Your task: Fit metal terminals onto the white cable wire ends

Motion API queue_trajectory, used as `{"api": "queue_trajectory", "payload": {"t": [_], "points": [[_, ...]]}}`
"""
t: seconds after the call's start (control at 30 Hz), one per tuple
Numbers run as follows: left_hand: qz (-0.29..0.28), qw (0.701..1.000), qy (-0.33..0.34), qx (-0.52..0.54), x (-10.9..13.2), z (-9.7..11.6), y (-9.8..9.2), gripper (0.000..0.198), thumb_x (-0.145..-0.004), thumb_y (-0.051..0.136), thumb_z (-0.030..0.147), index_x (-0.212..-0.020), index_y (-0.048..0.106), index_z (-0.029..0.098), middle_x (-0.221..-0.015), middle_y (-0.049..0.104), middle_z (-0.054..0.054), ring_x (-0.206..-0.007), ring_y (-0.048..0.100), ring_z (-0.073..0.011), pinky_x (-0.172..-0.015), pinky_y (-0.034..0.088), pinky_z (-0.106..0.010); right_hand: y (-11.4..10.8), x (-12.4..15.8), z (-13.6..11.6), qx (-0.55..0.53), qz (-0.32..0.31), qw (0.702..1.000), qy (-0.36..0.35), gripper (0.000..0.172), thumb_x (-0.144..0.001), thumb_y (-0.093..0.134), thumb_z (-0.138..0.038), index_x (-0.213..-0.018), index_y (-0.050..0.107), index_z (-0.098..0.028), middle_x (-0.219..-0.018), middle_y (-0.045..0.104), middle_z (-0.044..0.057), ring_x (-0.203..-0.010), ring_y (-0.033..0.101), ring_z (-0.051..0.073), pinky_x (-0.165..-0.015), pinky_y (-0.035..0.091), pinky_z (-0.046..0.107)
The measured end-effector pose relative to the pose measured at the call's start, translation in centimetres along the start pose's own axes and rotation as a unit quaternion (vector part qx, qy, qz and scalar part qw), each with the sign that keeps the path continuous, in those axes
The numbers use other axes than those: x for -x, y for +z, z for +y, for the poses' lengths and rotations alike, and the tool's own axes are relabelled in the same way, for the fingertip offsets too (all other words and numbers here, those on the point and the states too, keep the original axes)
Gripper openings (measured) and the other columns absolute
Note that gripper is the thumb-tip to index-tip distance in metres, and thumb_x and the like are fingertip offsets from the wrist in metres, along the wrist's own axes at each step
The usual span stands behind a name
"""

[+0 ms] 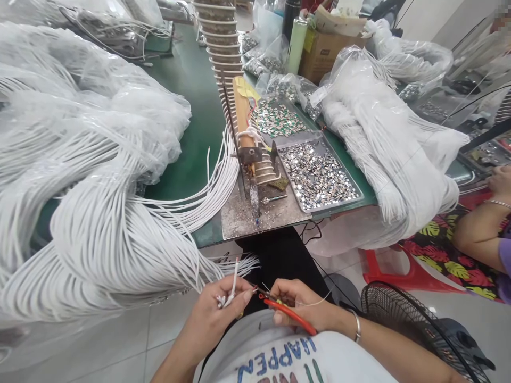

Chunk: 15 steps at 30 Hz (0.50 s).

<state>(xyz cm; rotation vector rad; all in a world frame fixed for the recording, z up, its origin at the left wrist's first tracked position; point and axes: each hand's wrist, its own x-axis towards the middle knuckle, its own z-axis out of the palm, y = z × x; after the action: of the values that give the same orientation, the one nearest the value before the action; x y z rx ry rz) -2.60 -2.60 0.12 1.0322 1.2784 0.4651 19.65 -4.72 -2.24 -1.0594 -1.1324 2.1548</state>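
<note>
My left hand point(217, 311) is closed round the end of a white cable point(233, 282), pinching it upright in front of my lap. My right hand point(301, 303) grips small red-handled pliers point(285, 311), whose tip points left toward the cable end, close beside my left fingers. A thin wire strand trails right from that hand. Large bundles of white cables point(99, 234) in clear plastic hang off the green table point(191, 111) to my left, with their stripped ends fanning out just above my left hand.
A metal tray of small shiny metal parts point(315, 175) and a soldering jig point(251, 154) on a metal plate sit at the table's near edge. More bagged cables point(383, 138) lie at right. A seated person's arm point(483, 229), a red stool point(403, 271) and a floor fan point(411, 319) are on my right.
</note>
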Motion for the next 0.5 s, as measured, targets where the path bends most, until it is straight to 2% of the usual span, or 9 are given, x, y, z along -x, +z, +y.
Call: {"api": "queue_trajectory", "payload": {"t": [0.2, 0.4, 0.5], "points": [[-0.042, 0.999, 0.013, -0.026, -0.4, -0.2, -0.5, 0.034, -0.082, 0.063, 0.053, -0.077, 0.066, 0.019, -0.058, 0.043, 0.005, -0.056, 0.036, -0.0139, -0.055, 0.032, -0.026, 0.2, -0.1, -0.4, -0.014, 0.001, 0.999, 0.03, 0.054, -0.067, 0.083, -0.06, -0.077, 0.052, -0.017, -0.059, 0.04, -0.01, -0.055, 0.03, 0.007, -0.051, 0.021, 0.022], [0.028, 0.999, 0.021, -0.028, 0.4, 0.8, 0.1, 0.025, -0.079, 0.066, 0.043, -0.069, 0.067, 0.02, -0.058, 0.05, 0.004, -0.055, 0.039, -0.0136, -0.054, 0.034, -0.025, 0.3, -0.1, -0.4, -0.011, 0.013, 0.999, 0.043, 0.053, -0.064, 0.086, -0.058, -0.074, 0.053, -0.017, -0.058, 0.042, -0.01, -0.056, 0.032, 0.006, -0.052, 0.024, 0.021], [0.04, 0.998, 0.03, -0.031, 0.6, 1.0, 0.1, 0.023, -0.078, 0.066, 0.04, -0.067, 0.068, 0.021, -0.059, 0.054, 0.003, -0.054, 0.04, -0.0131, -0.053, 0.035, -0.024, 0.2, 0.0, -0.4, -0.006, 0.023, 0.998, 0.054, 0.054, -0.059, 0.09, -0.053, -0.073, 0.052, -0.017, -0.058, 0.044, -0.01, -0.055, 0.034, 0.006, -0.052, 0.025, 0.021]]}}
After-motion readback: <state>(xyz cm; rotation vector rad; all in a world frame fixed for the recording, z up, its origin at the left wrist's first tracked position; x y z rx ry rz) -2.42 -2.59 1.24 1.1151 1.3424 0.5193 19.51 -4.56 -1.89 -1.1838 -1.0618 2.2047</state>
